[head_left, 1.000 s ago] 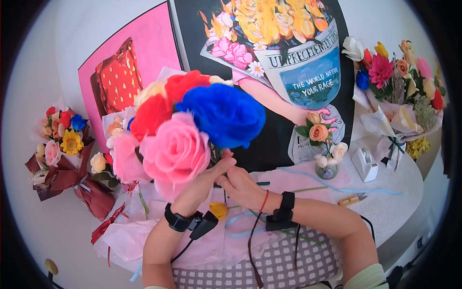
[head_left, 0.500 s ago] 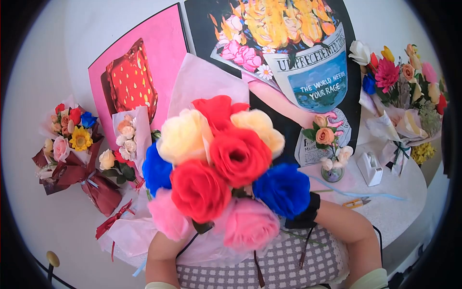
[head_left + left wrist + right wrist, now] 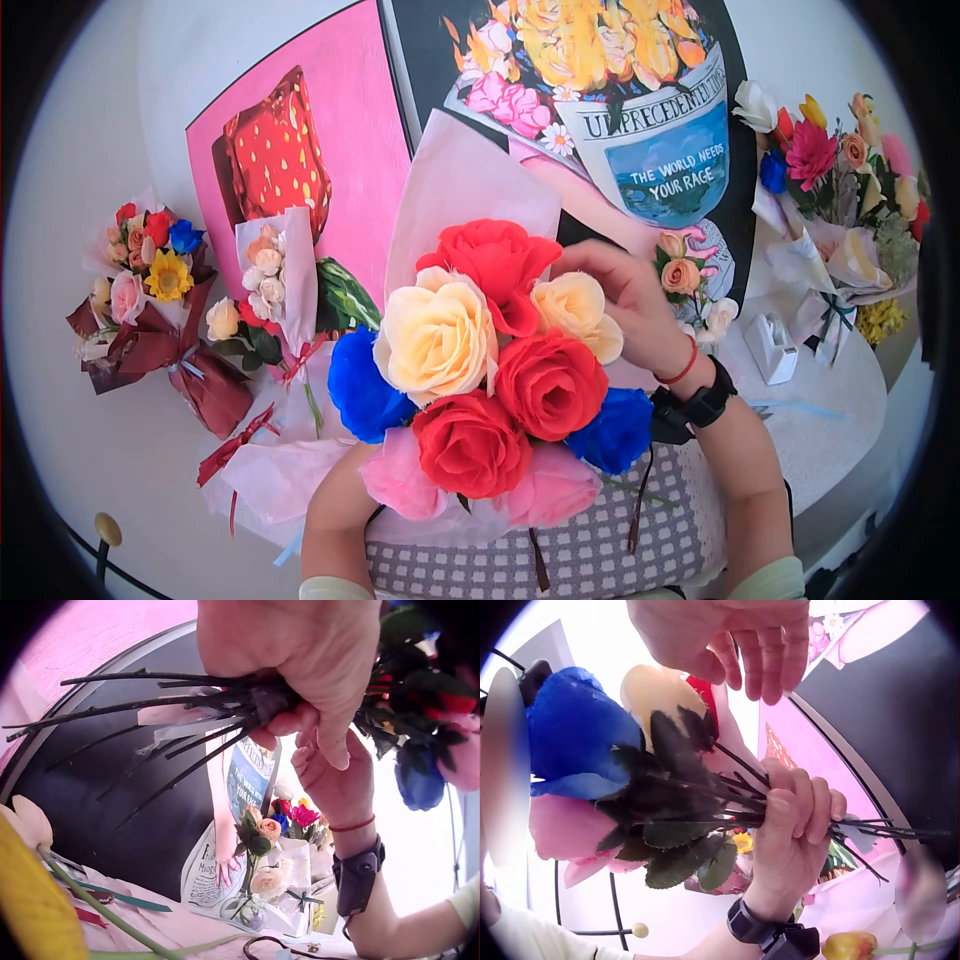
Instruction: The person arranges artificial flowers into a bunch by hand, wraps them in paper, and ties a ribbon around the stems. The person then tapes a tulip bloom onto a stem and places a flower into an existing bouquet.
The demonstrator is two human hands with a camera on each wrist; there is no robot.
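Observation:
A bouquet of artificial roses faces the head view: red roses (image 3: 550,385), cream roses (image 3: 435,340), blue roses (image 3: 615,430) and pink ones below. My left hand (image 3: 795,817) grips the dark stems (image 3: 120,676) in a bunch, with bits of translucent wrap around them. In the head view the flowers hide this hand. At the upper right of the bouquet, my right hand (image 3: 625,300) is raised beside a cream rose, its fingers loosely extended and holding nothing. A pale pink sheet of paper (image 3: 470,190) rises behind the blooms.
A maroon-wrapped bouquet (image 3: 210,385) leans at the left, near a small wrapped bunch (image 3: 265,280). On the right stand a tape dispenser (image 3: 770,348) and another bouquet (image 3: 845,250). A glass vase (image 3: 244,909) holds small roses. A yellow tulip (image 3: 849,946) lies on pink paper.
The bouquet has tilted so its blooms face the head camera. My right hand has left the stems and moved up to the right side of the flowers.

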